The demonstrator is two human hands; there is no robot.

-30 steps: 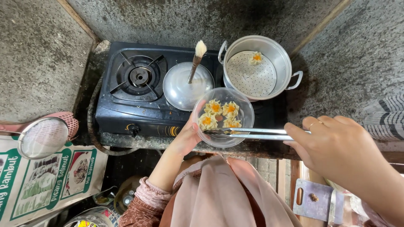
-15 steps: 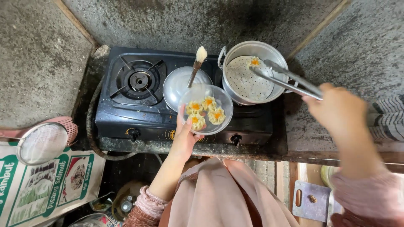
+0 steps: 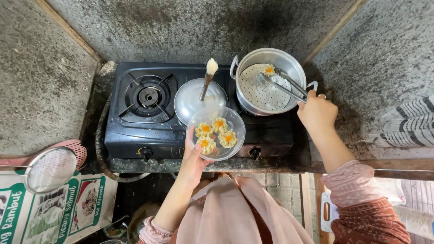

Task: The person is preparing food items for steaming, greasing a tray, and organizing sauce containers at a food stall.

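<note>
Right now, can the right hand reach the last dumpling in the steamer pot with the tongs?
Probably yes: the right hand holds the tongs with their tips at the dumpling in the open steamer pot; nothing covers it.

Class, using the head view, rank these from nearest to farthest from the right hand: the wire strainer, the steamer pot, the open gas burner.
From the right hand:
1. Steamer pot, just left of it.
2. Open gas burner, stove's left side.
3. Wire strainer, far lower left.
</note>
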